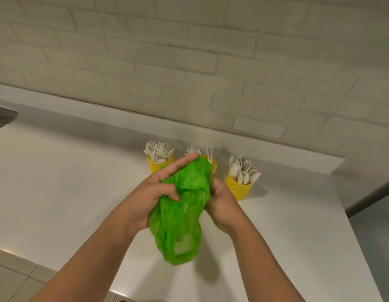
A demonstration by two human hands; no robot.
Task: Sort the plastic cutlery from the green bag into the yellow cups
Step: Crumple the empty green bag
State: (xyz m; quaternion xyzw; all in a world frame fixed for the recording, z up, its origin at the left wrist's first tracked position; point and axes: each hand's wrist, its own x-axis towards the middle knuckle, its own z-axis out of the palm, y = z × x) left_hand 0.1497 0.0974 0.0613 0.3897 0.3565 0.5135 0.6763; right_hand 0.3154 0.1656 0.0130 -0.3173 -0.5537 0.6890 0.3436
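Observation:
A crumpled green plastic bag [182,210] hangs above the white counter, gripped by both hands. My left hand [155,190] clutches its left side with the fingers stretched over the top. My right hand [223,203] pinches its right side. Behind the bag stand three yellow cups. The left cup [157,164] holds white forks, the middle cup [213,163] is mostly hidden by the bag and shows thin white handles, and the right cup [238,187] holds white spoons. The bag looks limp; I cannot tell if anything is inside.
The white counter [58,182] runs along a pale brick wall [189,51] with a raised ledge behind the cups. A sink edge [2,118] shows at the far left. The counter's right edge drops off past the spoon cup.

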